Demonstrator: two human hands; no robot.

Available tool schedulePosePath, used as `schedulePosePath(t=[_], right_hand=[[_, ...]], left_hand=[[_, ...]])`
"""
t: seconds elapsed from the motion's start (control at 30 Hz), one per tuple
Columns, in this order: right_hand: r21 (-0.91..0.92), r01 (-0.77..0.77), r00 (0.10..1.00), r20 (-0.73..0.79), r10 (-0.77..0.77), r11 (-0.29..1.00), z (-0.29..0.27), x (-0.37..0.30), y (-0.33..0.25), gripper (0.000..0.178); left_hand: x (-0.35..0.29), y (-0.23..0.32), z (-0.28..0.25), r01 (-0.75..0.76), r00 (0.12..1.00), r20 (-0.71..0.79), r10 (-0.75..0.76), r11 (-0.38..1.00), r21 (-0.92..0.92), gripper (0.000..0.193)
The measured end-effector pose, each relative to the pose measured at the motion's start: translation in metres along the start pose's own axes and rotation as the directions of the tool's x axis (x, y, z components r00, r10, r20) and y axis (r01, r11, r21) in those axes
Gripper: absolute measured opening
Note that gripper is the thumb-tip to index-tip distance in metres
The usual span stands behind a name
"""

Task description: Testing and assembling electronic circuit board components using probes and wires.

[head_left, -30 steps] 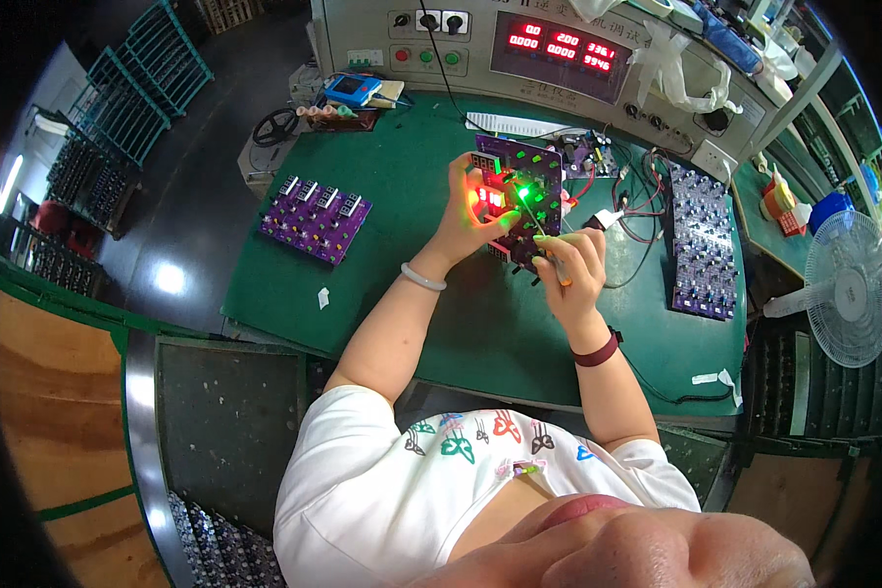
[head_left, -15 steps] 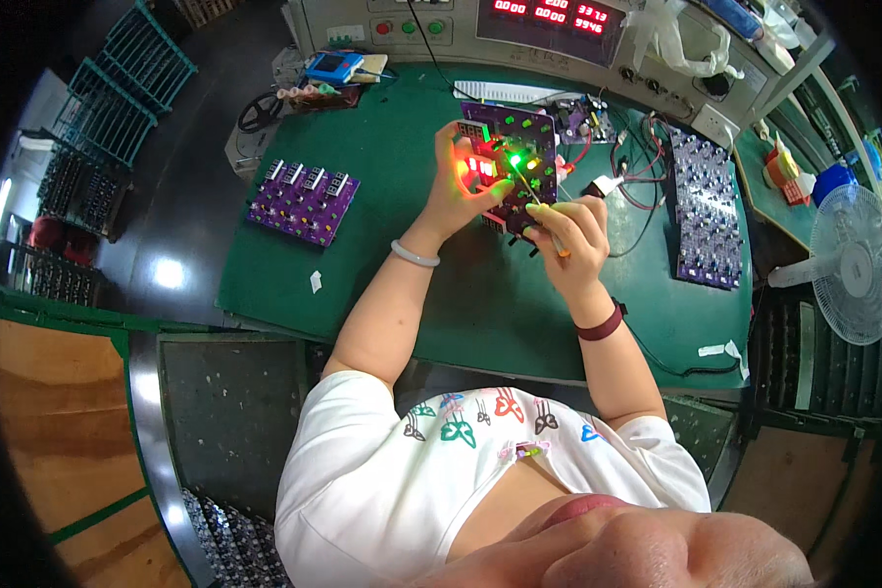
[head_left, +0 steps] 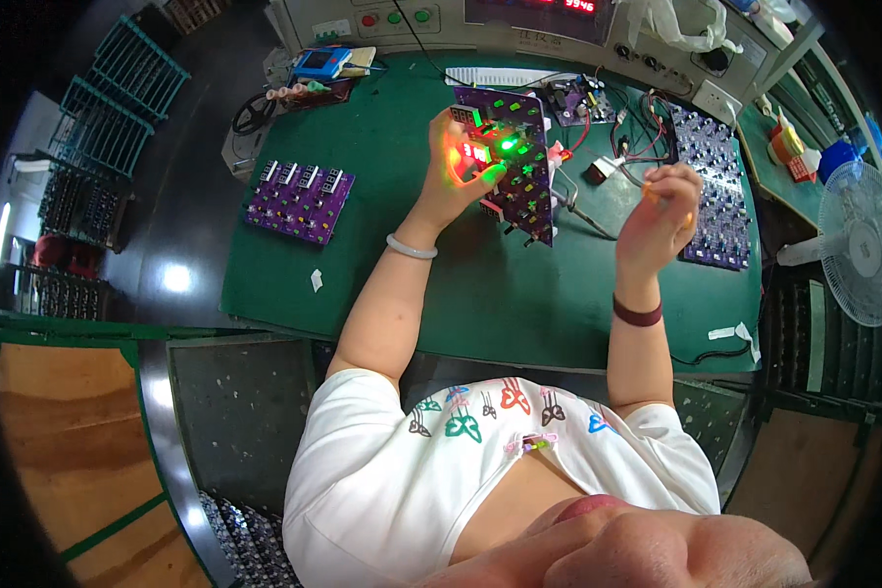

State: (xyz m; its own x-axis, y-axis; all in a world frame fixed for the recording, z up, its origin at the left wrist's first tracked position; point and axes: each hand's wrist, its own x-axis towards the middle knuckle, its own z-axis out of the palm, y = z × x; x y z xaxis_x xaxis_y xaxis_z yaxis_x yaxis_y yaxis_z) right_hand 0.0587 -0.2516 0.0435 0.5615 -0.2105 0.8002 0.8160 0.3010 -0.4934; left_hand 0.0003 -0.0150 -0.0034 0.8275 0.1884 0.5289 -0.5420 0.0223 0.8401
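My left hand grips the left side of a purple circuit board, which is tilted up off the table. A red digit display glows beside its fingers, and a green light shines on the board. To the right, apart from the board, my right hand is raised with curled fingers around a slim screwdriver with an orange handle, mostly hidden by the hand. Wires run from behind the held board towards a white connector.
A purple board panel with displays lies at left; more board panels lie at right. Behind are another small board, a blue handheld device and an instrument panel. A white fan stands at the right edge.
My right hand has moved right, away from the board, taking the screwdriver off its face. My left hand still holds the board, now turned slightly.
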Motion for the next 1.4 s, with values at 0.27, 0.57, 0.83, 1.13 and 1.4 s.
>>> schedulePosePath(t=[0.27, 0.57, 0.83, 1.13, 1.4], right_hand=[[-0.959, -0.028, 0.831, 0.134, 0.540, 0.283, -0.034, -0.005, 0.055, 0.042], [-0.969, 0.087, 0.784, 0.210, 0.584, 0.232, -0.044, -0.018, 0.084, 0.022], [-0.970, 0.097, 0.801, 0.209, 0.561, 0.222, -0.048, -0.019, 0.085, 0.021], [-0.124, 0.008, 0.828, 0.557, 0.063, 0.992, 0.004, -0.002, -0.001, 0.023], [-0.210, 0.097, 0.641, 0.761, 0.101, 0.973, 0.010, -0.006, -0.017, 0.043]], left_hand=[[0.002, 0.015, -0.001, 0.194, 0.981, 0.060, -0.186, 0.965, -0.175, 0.077], [0.005, 0.013, -0.001, 0.258, 0.963, 0.130, -0.237, 0.948, -0.185, 0.085], [0.003, 0.015, 0.003, 0.271, 0.958, 0.132, -0.254, 0.954, -0.128, 0.088], [0.002, 0.005, -0.003, 0.258, 0.964, 0.121, -0.238, 0.948, -0.186, 0.056], [0.000, 0.005, -0.002, 0.218, 0.968, 0.157, -0.194, 0.963, -0.159, 0.055]])
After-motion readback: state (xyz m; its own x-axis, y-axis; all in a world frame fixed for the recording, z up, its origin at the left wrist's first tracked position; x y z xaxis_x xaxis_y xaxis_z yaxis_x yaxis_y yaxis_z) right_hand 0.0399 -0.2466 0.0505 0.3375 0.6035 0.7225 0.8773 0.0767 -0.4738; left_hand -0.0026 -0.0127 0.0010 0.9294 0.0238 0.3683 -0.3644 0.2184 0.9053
